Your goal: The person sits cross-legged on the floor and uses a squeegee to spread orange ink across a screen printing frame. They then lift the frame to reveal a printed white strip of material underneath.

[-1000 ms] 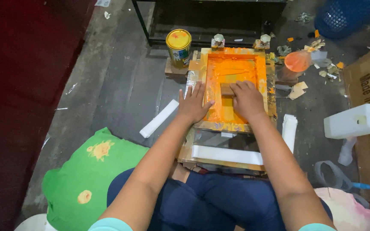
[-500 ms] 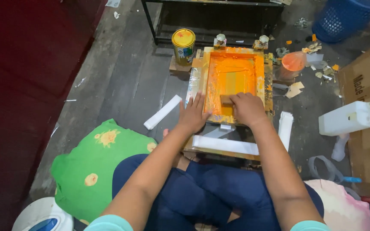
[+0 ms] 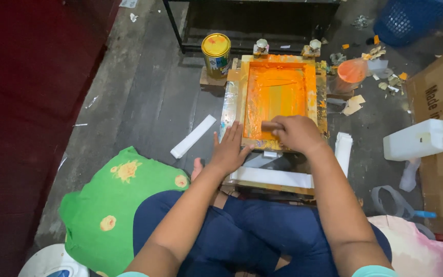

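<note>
Squeegee (image 3: 268, 125): lying crosswise at frame's (image 3: 238, 97) near edge, right hand (image 3: 296, 134) closing around it. Left hand (image 3: 229, 151), fingers spread flat, pressing frame's left corner, holding nothing.

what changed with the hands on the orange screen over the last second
The right hand drew the squeegee from mid-screen to the near edge of the orange screen frame. The left hand slid down to the frame's near left corner. The paint can stayed put.
</note>
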